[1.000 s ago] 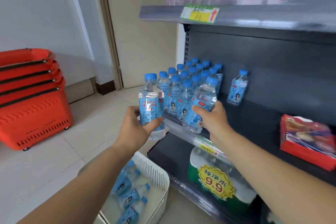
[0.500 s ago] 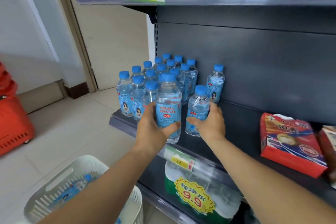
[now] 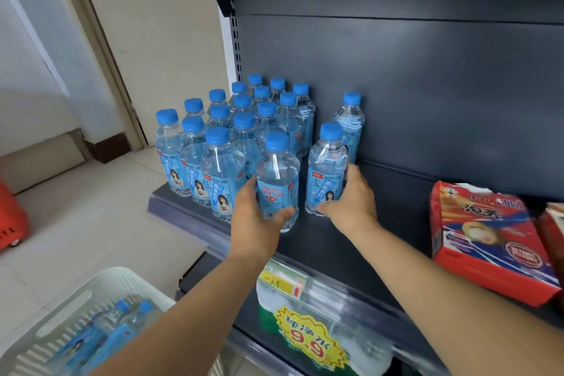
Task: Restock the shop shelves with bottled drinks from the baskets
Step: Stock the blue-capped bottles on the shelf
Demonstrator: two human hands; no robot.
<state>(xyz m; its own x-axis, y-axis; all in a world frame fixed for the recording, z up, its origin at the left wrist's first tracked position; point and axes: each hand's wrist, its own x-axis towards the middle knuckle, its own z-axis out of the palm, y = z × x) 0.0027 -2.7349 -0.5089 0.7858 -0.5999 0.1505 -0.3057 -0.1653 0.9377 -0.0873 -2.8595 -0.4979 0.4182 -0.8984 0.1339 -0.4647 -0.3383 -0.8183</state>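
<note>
Far left, on pale glossy floor tiles: the corner of a red plastic basket point(image 3: 10, 217), slotted wall, small wheel beneath.

Lower left: a white plastic basket point(image 3: 61, 299), slatted sides and rounded rim, with loose bottles point(image 3: 122, 323) lying inside, blue-capped and blurred.

On the left end of the dark grey matte metal shelf point(image 3: 396, 223): a tight block of upright bottles point(image 3: 219, 146), clear ribbed plastic, round blue screw caps, blue wrap labels.

Just right of the block, near the shelf's front edge: a front bottle point(image 3: 276, 174), upright, printed text side outward, grasped round its lower body by the left grip point(image 3: 256, 223), thumb across the front, fingers curled behind. Base at shelf level; contact not discernible.

Beside it, slightly apart: a second bottle point(image 3: 326, 168), upright on the shelf, with the right grip point(image 3: 354, 204) wrapped round its lower half.

Behind that, near the back panel: a lone bottle point(image 3: 351, 122), upright.

Along the front lip: a clear price strip with a yellow tag point(image 3: 283, 282).

Below: a shrink-wrapped pack bearing a jagged yellow sticker point(image 3: 308, 339), marked 9.9.

Far right on the shelf: a flat, glossy red cardboard box point(image 3: 488, 241).
</note>
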